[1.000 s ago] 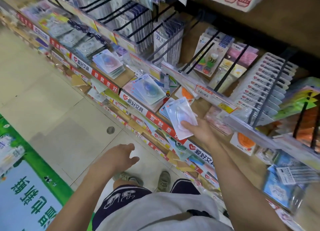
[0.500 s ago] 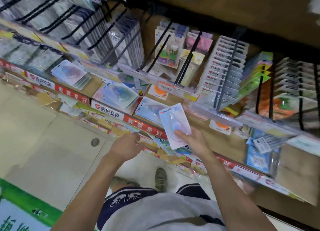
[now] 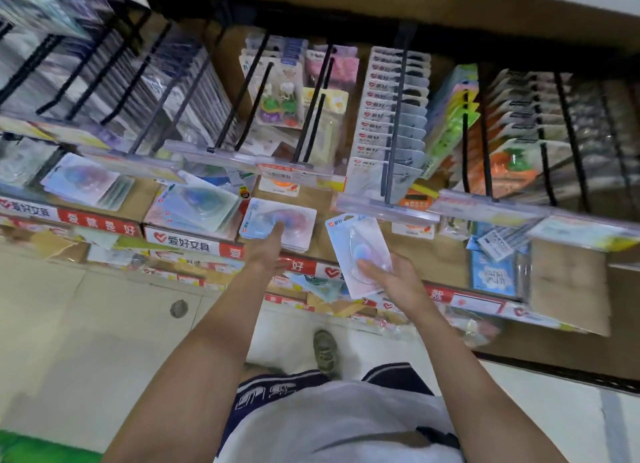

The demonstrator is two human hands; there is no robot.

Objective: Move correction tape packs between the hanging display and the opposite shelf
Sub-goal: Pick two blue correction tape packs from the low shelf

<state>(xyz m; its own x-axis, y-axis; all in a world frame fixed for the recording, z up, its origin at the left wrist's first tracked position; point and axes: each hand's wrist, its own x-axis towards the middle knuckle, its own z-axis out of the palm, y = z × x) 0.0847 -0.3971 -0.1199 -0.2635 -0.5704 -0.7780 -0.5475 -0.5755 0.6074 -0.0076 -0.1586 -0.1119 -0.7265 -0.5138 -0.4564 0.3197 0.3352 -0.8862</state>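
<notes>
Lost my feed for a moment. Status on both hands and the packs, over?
Right hand grips one pack, clear of the shelf. Left hand touches the top of the stack on the shelf. Nothing in the way.

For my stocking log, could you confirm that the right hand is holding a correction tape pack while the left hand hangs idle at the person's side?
Not quite. The right hand does hold a correction tape pack, but the left hand is not idle: in the head view it reaches forward, fingers touching the top of the stack of packs on the shelf.
</notes>
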